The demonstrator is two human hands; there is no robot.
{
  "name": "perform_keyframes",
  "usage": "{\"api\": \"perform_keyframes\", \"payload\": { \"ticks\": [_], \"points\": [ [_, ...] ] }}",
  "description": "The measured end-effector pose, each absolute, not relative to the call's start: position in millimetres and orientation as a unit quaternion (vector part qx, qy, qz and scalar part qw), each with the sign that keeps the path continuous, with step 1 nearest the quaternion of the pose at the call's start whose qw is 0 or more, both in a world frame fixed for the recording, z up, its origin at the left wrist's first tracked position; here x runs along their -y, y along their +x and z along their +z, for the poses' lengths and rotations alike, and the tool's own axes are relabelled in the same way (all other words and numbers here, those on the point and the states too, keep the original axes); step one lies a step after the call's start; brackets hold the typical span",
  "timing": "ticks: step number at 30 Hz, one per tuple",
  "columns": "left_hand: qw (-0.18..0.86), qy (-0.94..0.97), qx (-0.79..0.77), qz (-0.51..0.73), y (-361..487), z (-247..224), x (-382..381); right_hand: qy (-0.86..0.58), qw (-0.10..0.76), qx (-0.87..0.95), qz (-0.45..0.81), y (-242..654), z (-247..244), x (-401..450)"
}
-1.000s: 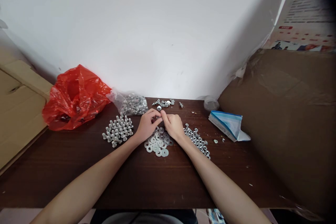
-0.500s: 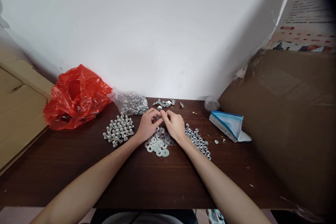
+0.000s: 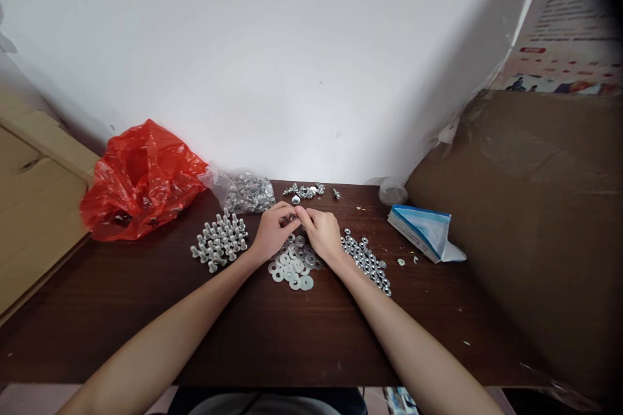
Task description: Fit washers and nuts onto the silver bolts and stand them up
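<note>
My left hand [image 3: 273, 228] and my right hand [image 3: 320, 228] meet at the fingertips above the back of a washer pile. Both are closed in a pinch around a small metal fastener [image 3: 294, 217], mostly hidden by the fingers. Just beyond the fingertips shows a shiny round metal piece [image 3: 296, 200]; whether it touches them I cannot tell. Flat washers [image 3: 292, 266] lie heaped below my hands. Left of them stand several bolts [image 3: 220, 240], heads down. Nuts [image 3: 370, 262] are spread beside my right wrist, partly covered by it.
Bolt assemblies [image 3: 307, 191] lie at the back near the wall. A clear bag of hardware [image 3: 248, 192] and a red plastic bag [image 3: 146, 175] sit to the left. On the right are a round clear container [image 3: 392, 192], a blue-white packet [image 3: 426, 233] and a large cardboard box [image 3: 530, 207].
My right hand has shifted very slightly left, and the fingers of both hands stay pinched together. The piles on the table look the same.
</note>
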State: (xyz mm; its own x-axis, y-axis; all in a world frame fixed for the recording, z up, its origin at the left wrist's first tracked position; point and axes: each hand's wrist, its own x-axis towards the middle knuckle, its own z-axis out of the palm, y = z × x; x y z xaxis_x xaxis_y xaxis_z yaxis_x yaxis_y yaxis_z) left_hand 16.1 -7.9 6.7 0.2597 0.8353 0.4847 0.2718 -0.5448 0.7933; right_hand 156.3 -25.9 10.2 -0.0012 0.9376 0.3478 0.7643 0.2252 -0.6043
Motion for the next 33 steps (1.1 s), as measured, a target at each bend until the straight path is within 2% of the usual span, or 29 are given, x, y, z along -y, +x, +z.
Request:
{"api": "perform_keyframes", "payload": {
  "ticks": [14,19,25,33],
  "points": [
    [0.306,0.735,-0.377,0.473,17.0,7.7,9.0,-0.586,0.449,0.648,0.188,155.4,6.1,22.5],
    [0.298,0.743,-0.363,0.477,16.5,5.0,9.0,-0.59,0.438,0.65,0.193,155.8,7.4,22.6],
    [0.344,0.726,-0.355,0.478,17.6,1.8,9.6,-0.595,0.421,0.655,0.198,155.8,10.3,23.3],
    [0.295,0.742,-0.34,0.497,17.5,0.1,7.1,-0.581,0.426,0.659,0.217,157.3,10.0,22.3]
  ]
}}
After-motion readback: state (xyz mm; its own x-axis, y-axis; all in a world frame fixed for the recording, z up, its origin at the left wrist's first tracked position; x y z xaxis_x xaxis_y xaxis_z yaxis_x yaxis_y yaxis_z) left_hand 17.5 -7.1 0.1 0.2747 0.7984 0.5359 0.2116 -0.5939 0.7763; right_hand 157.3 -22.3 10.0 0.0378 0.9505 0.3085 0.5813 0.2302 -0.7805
